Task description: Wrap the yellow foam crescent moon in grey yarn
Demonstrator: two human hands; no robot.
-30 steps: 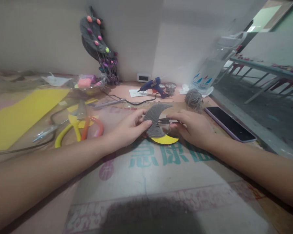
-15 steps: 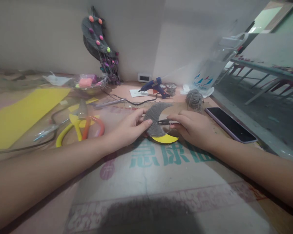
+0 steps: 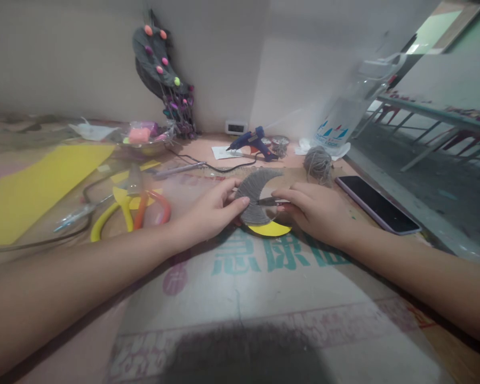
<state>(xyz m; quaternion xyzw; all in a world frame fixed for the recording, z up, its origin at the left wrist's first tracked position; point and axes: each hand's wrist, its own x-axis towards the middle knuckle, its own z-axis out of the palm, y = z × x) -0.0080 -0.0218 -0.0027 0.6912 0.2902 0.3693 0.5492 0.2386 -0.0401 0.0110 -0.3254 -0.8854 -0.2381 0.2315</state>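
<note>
A cardboard crescent (image 3: 256, 200), mostly wrapped in grey yarn with a bare yellow tip (image 3: 271, 229), is held just above the cardboard mat. My left hand (image 3: 218, 208) pinches its outer curve between thumb and fingers. Within the inner curve, my right hand (image 3: 310, 208) closes its fingertips on a small dark pointed thing (image 3: 267, 201), too blurred to name surely. Behind the right hand lies a ball of grey yarn (image 3: 318, 161).
Left of the hands are orange-and-yellow-handled pliers (image 3: 132, 208) and a yellow sheet (image 3: 44, 186). A blue glue gun (image 3: 253, 141) rests at the back. A phone (image 3: 378, 204) and a clear bottle (image 3: 344, 106) are on the right. A decorated grey crescent (image 3: 154, 58) hangs against the wall.
My right hand has shifted very slightly left, with the dark pointed thing moving a little within the crescent's inner curve. My left hand keeps its grip on the crescent.
</note>
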